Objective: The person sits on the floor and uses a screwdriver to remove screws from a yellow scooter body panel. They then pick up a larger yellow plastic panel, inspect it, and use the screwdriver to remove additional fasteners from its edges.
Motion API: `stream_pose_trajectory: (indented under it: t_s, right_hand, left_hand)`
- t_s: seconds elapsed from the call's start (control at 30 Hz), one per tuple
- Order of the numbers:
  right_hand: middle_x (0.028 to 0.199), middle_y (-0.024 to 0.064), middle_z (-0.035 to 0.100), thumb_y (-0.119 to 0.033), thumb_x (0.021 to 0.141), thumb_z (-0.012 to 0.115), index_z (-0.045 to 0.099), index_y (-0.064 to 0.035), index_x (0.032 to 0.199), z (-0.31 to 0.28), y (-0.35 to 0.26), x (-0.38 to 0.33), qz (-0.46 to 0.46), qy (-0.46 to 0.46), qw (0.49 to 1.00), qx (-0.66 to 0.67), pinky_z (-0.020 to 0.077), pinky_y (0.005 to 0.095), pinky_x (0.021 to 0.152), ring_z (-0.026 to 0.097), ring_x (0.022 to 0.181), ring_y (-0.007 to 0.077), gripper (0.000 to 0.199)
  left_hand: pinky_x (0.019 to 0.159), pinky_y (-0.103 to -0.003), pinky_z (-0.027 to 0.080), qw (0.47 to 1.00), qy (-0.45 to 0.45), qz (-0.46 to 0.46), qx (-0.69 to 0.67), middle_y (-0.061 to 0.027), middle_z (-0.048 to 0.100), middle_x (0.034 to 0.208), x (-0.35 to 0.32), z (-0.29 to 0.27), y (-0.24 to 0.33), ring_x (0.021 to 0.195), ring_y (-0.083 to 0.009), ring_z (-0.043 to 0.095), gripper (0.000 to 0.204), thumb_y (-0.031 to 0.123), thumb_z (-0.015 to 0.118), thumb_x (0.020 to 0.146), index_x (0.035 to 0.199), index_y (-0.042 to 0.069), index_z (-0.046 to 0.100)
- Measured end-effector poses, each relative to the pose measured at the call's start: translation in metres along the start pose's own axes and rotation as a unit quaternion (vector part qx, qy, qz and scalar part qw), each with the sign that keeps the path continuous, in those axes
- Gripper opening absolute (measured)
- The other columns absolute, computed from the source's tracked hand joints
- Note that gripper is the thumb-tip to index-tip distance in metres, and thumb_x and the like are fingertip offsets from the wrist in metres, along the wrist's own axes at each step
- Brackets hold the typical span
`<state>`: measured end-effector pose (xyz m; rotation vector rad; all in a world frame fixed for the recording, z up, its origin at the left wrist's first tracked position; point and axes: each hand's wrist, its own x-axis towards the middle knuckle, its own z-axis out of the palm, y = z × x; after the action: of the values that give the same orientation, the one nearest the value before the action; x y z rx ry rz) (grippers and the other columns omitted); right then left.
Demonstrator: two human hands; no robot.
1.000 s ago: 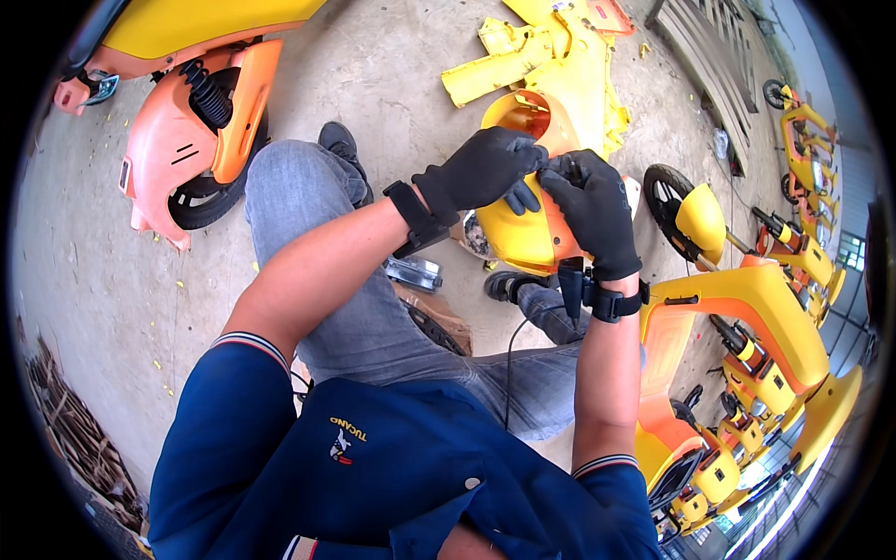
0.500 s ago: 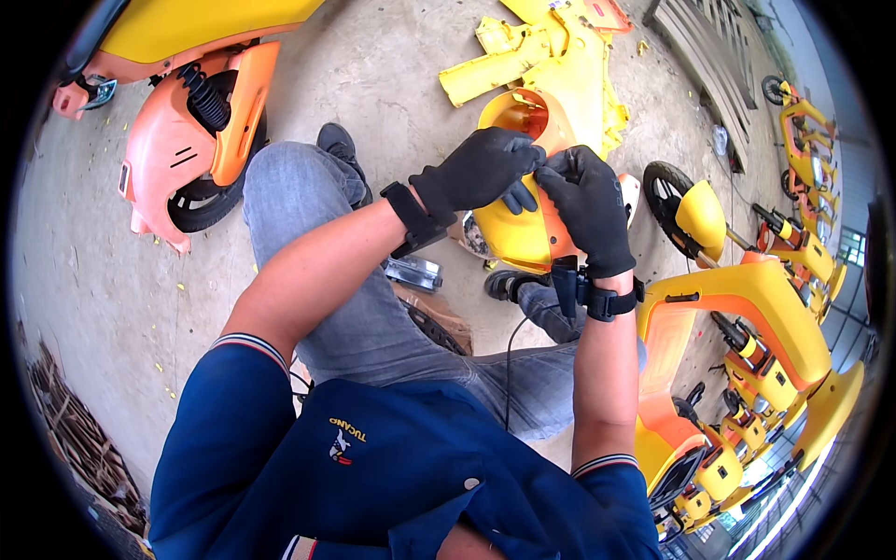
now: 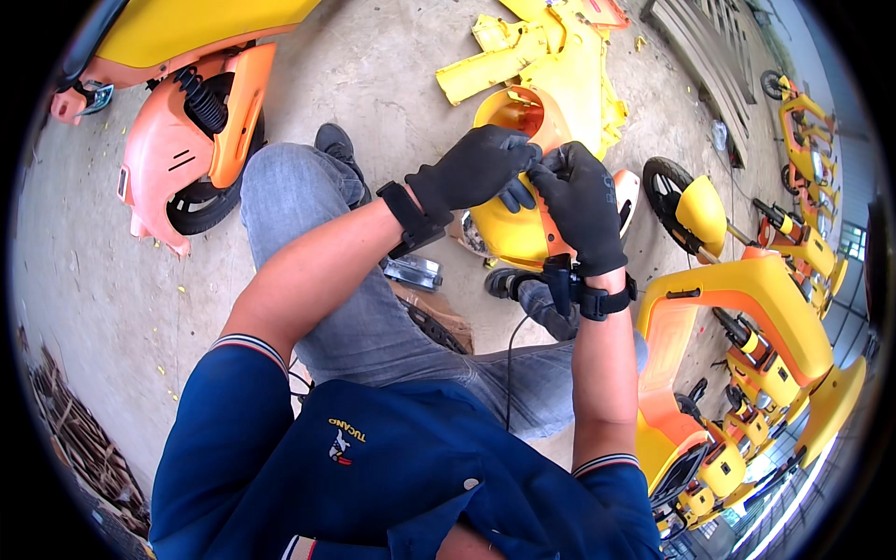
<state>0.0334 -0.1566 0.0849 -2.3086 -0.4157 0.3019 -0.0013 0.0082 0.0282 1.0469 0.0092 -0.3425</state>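
Both my hands wear black gloves and meet over a yellow and orange curved vehicle body shell point(image 3: 511, 235), which stands in front of my knees. My left hand point(image 3: 478, 173) is closed at its fingertips over the shell's upper part, its other fingers curled below. From the right, my right hand point(image 3: 586, 207) pinches thumb and fingers together, touching or nearly touching the left fingertips. Whatever lies between the fingers is too small or hidden to make out. The shell's open orange inside point(image 3: 525, 109) shows beyond the hands.
Yellow broken panels point(image 3: 560, 70) lie on the concrete beyond the shell. An orange scooter part with a wheel point(image 3: 191, 149) stands at left. Yellow scooter bodies point(image 3: 747, 294) crowd the right, near a loose wheel point(image 3: 665, 201). A clear plastic case point(image 3: 413, 272) rests beside my leg.
My right hand has shifted slightly left and up, its fingers rolling closer to the left fingertips. The left hand and the shell look almost unmoved.
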Motion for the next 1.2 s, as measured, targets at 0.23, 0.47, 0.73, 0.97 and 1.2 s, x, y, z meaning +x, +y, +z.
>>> stream_pose_trajectory:
  t_s: [0.23,0.47,0.73,0.97,1.2]
  right_hand:
    - [0.072,0.0085,0.065,-0.012,0.083,0.07,0.063,-0.0003,0.085,-0.001,0.002,0.004,0.03,-0.018,0.999,0.006,0.0485,0.0305,0.062,0.062,0.065,0.0178,0.014]
    - [0.08,0.0065,0.066,-0.012,0.084,0.069,0.065,0.0001,0.1,-0.008,0.012,-0.003,0.025,-0.028,0.996,0.075,0.0483,0.0277,0.063,0.059,0.067,0.0121,0.021]
    - [0.081,0.0112,0.061,-0.01,0.088,0.064,0.064,-0.0002,0.113,-0.024,-0.003,-0.013,-0.02,-0.014,1.0,-0.019,0.0491,0.0307,0.062,0.059,0.064,0.0155,0.027]
    - [0.078,0.0113,0.065,-0.011,0.089,0.065,0.063,0.001,0.112,-0.024,-0.02,-0.028,0.011,0.005,1.0,-0.017,0.0496,0.0292,0.063,0.062,0.065,0.015,0.026]
    - [0.084,0.0081,0.068,-0.01,0.089,0.066,0.063,0.0014,0.111,-0.02,-0.021,-0.031,0.016,0.012,0.997,0.077,0.0486,0.0257,0.065,0.061,0.07,0.011,0.025]
  left_hand:
    - [0.062,-0.028,0.059,1.0,-0.007,-0.01,-0.006,-0.012,0.067,0.096,0.002,-0.005,-0.003,0.073,-0.0221,0.072,0.027,0.019,0.055,0.1,0.111,-0.005,0.06]
    - [0.056,-0.031,0.058,0.999,0.025,-0.019,-0.036,-0.0132,0.065,0.086,0.003,-0.001,-0.005,0.065,-0.0232,0.071,0.023,0.019,0.053,0.099,0.101,-0.003,0.059]
    - [0.061,-0.03,0.059,0.998,0.017,-0.034,-0.046,-0.0157,0.066,0.095,0.005,-0.005,-0.003,0.074,-0.0266,0.073,0.032,0.021,0.057,0.098,0.116,-0.007,0.055]
    - [0.06,-0.031,0.059,0.998,0.032,-0.03,-0.055,-0.0153,0.065,0.092,0.004,-0.003,0.0,0.073,-0.0265,0.072,0.031,0.02,0.057,0.098,0.113,-0.006,0.055]
    - [0.056,-0.032,0.058,0.996,0.058,-0.028,-0.055,-0.014,0.063,0.086,0.003,-0.001,0.001,0.069,-0.026,0.071,0.029,0.021,0.057,0.096,0.108,-0.006,0.056]
